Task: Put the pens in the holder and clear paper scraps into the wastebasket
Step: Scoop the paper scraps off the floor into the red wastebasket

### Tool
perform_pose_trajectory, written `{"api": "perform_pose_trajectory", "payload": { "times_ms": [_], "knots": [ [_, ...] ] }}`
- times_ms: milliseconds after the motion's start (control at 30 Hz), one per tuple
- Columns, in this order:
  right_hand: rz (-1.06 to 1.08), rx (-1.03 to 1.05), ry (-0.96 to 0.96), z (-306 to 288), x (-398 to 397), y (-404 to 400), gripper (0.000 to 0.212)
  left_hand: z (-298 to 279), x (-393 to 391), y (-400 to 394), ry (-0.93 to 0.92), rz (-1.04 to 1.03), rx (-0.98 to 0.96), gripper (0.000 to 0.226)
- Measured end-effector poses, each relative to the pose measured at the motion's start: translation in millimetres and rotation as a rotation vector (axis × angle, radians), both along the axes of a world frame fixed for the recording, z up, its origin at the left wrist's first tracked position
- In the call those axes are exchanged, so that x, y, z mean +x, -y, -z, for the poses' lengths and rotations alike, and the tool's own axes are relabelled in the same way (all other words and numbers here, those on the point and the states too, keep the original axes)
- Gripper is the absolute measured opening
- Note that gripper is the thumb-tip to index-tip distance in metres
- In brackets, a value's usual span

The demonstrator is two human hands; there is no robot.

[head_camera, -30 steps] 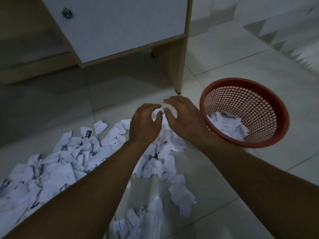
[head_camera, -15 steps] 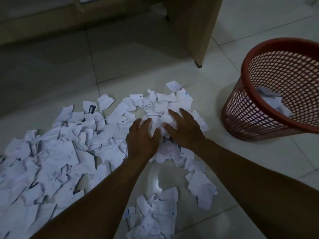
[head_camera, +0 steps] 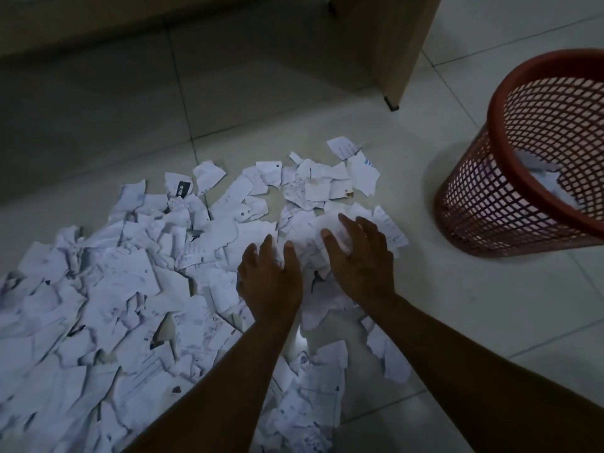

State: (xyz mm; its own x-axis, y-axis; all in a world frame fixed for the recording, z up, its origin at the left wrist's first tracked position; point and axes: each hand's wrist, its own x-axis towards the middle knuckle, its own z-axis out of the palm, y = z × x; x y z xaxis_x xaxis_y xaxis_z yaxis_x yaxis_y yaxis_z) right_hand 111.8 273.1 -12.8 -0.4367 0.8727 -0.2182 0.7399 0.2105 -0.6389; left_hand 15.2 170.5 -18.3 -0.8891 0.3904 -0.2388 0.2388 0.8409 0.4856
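White torn paper scraps (head_camera: 108,289) cover the tiled floor across the left and middle of the view. My left hand (head_camera: 269,282) and my right hand (head_camera: 359,259) rest side by side, palms down, on the pile's right part, fingers curled into the scraps between them. A red mesh wastebasket (head_camera: 483,204) stands at the right, a short way from my right hand, with some scraps (head_camera: 542,181) inside it. No pens or holder are in view.
A wooden desk leg (head_camera: 389,47) stands on the floor behind the scraps, left of the basket. Dark shadowed floor (head_camera: 98,103) lies under the desk at the back. Pale tiles (head_camera: 457,305) lie between my right arm and the basket.
My hands dropped from above the floor onto the scrap pile and pressed into it. The view tilted down and closer, so the basket shifted right and the cabinet door left the frame.
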Motion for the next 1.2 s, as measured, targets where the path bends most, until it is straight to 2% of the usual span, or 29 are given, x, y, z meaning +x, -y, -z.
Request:
{"api": "perform_pose_trajectory", "payload": {
  "times_ms": [133,200,300,400,567,767,933,1200],
  "knots": [
    [-0.007,-0.087,0.056,2,-11,21,0.061,-2,21,4,0.073,-0.073,0.033,0.054],
    [-0.004,-0.156,-0.063,2,-16,29,0.057,0,23,-1,0.133,-0.059,0.118,0.052],
    [0.086,-0.416,-0.343,-7,-20,31,0.033,-4,18,-10,0.307,-0.150,0.346,0.051],
    [0.124,-0.543,-0.434,-13,-18,24,0.023,-15,14,-16,0.426,-0.208,0.476,0.044],
    [0.135,-0.641,-0.540,-34,-9,11,0.011,-33,12,-22,0.464,-0.234,0.575,0.025],
    [0.153,-0.635,-0.632,-66,-4,-4,0.013,-69,13,-45,0.310,-0.192,0.639,0.014],
    [0.187,-0.632,-0.687,-113,2,-22,0.006,-106,17,-60,0.295,-0.166,0.688,0.004],
    [0.187,-0.484,-0.787,-188,39,-67,0.011,-185,51,-113,0.258,-0.042,0.832,0.010]
  ]
}}
